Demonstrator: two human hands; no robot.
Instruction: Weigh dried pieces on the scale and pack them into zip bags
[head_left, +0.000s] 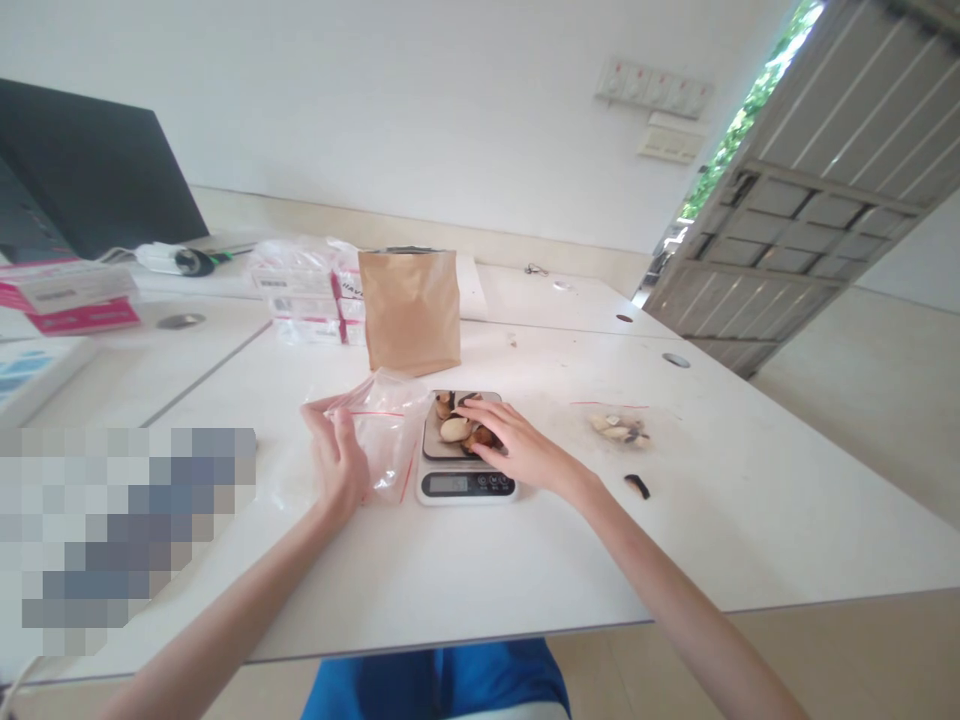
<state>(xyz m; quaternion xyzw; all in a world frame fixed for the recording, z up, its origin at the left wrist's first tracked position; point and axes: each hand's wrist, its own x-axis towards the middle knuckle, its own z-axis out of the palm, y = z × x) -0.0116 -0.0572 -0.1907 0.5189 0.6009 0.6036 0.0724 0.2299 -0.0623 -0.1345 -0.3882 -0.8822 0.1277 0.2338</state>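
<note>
A small white kitchen scale (427, 492) with a lit display stands on the white table. Several brown and pale mushroom-like pieces (454, 430) lie on its plate. My right hand (517, 445) rests over the right side of these pieces, fingers curved round some of them. To the left of the scale, my left hand (337, 455) grips clear zip bags (386, 440) with red strips, thumb pressed against the plastic. A sealed clear bag with pale pieces (619, 430) lies right of the scale, and a dark piece (637, 486) lies below it.
Behind the scale stands a brown paper bag (411, 310). Plastic-wrapped boxes (304, 295) are at its left. Farther left are pink and white boxes (82, 312) and a dark monitor (97, 170). The table's front edge (450, 645) runs before my lap.
</note>
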